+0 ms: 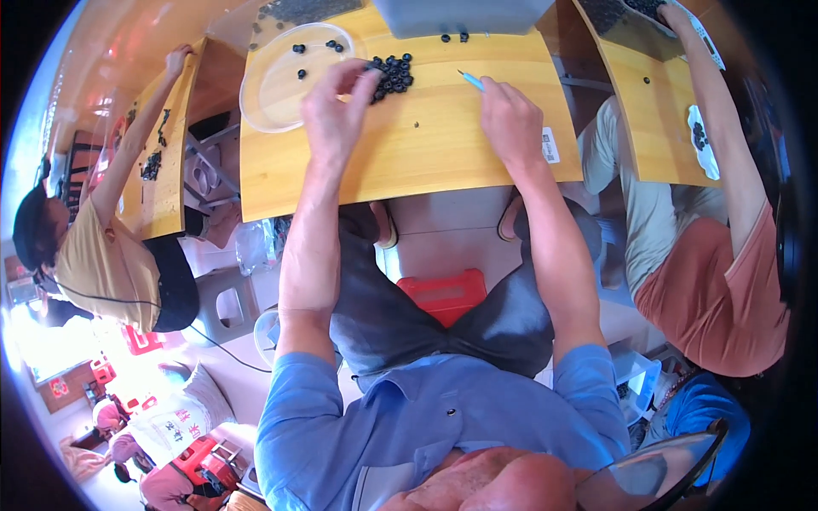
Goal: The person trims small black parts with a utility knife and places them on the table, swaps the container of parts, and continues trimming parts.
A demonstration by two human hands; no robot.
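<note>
A heap of small black round parts [394, 77] lies on the yellow wooden table. At the heap's left edge is my left hand [334, 111], its fingers curled and closed in a pinch; whatever sits between the tips is too small to make out. Farther right, my right hand [511, 123] grips a thin light-blue-handled tool [471, 81], whose dark pointed tip faces up and left, apart from the heap. Left of the heap stands a shallow, clear round tray [271, 94] with several similar black parts [299, 48] inside.
A grey bin [460, 15] stands at the table's far edge, with two black parts [455, 38] before it. A white printed label [550, 145] is on the right side of the tabletop [426, 162]. People work at tables on the left and right. Below is a red stool [443, 294].
</note>
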